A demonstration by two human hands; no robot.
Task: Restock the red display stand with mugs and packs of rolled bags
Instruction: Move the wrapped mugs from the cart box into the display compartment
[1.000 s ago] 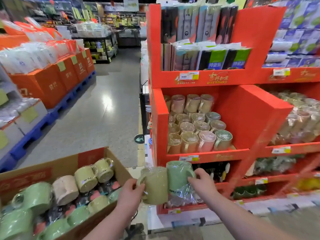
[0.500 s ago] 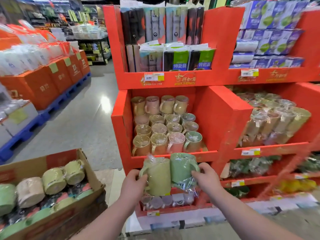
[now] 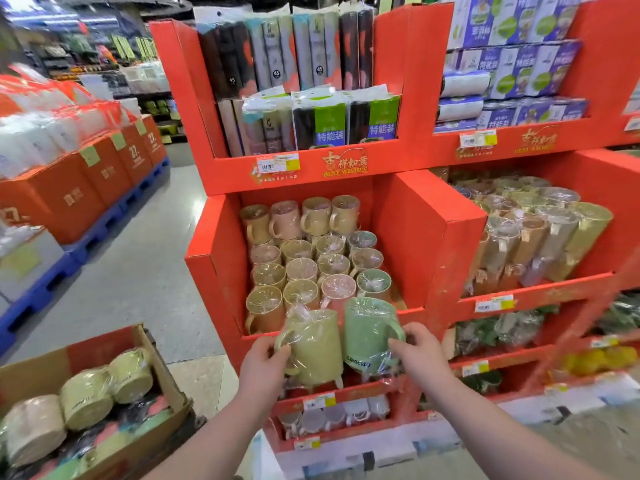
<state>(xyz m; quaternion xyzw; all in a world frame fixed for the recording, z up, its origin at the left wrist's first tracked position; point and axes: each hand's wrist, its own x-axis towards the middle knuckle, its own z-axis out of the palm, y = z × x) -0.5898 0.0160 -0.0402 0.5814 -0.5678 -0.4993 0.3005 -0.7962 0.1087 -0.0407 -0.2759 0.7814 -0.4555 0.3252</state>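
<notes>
Left side: row of orange boxes (image 3: 69, 188), green stickers (image 3: 90, 155) on top edges. White packs (image 3: 34, 136) piled on top of them. Blue pallets (image 3: 45, 285) under boxes, sitting on grey floor (image 3: 138, 278).

Far back: more store shelves (image 3: 104, 64), blurry, cannot tell what they hold.

Far right, up high: purple-and-white boxes (image 3: 512, 67) stacked in rows, white rolls (image 3: 465, 83) just beside them. Below those: clear cups (image 3: 540, 233) in plastic wrap, packed close, lying tilted. Lower down: green things (image 3: 498, 330), then yellow things (image 3: 599, 358), both too blurry to name.

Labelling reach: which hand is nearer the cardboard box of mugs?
Left. Left hand, holding the yellow mug, is right of the cardboard box; right hand, holding the green mug, is farther right.
</notes>
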